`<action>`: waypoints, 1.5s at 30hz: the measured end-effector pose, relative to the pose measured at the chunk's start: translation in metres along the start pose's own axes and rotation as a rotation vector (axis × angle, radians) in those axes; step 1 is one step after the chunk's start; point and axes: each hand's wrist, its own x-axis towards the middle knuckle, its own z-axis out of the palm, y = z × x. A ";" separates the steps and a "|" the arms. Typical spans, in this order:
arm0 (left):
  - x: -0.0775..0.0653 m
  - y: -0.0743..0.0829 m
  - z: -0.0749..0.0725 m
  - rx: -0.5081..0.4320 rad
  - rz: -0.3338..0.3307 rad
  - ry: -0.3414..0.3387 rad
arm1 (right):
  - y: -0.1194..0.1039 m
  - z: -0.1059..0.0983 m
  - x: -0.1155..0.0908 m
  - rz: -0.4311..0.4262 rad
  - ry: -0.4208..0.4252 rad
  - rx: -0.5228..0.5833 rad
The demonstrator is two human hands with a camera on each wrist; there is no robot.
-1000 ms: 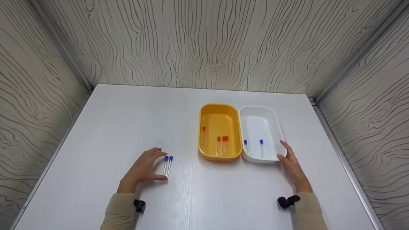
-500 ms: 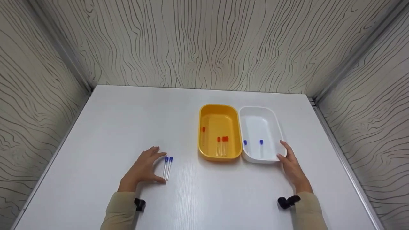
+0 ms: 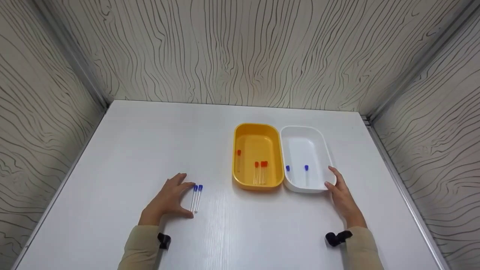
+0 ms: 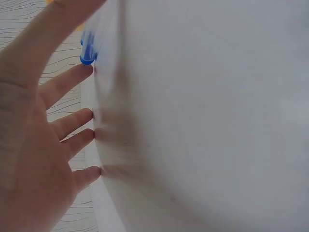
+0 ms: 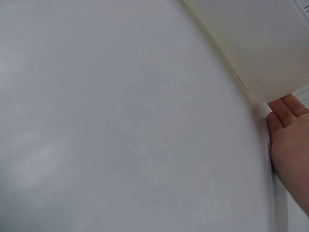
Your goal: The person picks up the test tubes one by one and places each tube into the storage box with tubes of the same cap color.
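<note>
Two blue-capped test tubes (image 3: 198,198) lie side by side on the white table. My left hand (image 3: 167,198) is beside them, thumb and index finger spread wide along their length. Its index fingertip is right at a blue cap (image 4: 87,59) in the left wrist view, while the thumb is near the clear ends. At the right, my right hand (image 3: 343,198) holds the near right corner of a white tray (image 3: 305,188), with thumb and index finger at the rim. In the right wrist view, the fingers (image 5: 285,113) lie against the tray's outer corner.
A yellow tray (image 3: 258,186) stands directly left of the white one and contains several red-capped tubes (image 3: 261,172). Two blue-capped tubes (image 3: 306,174) are in the white tray. Patterned panels (image 3: 240,52) rise behind and beside the table.
My left thumb has shifted slightly toward me, widening its spread from the index finger. The two loose tubes have barely moved. The right hand stays at the white tray.
</note>
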 end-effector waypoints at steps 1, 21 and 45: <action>0.000 0.000 0.000 -0.004 -0.001 0.000 | 0.000 0.001 0.000 -0.006 -0.005 0.017; 0.003 -0.002 0.001 0.000 -0.011 0.004 | -0.001 0.000 -0.001 0.060 -0.002 -0.009; 0.007 0.014 -0.016 0.017 0.036 0.196 | -0.001 0.000 0.000 0.056 -0.001 0.042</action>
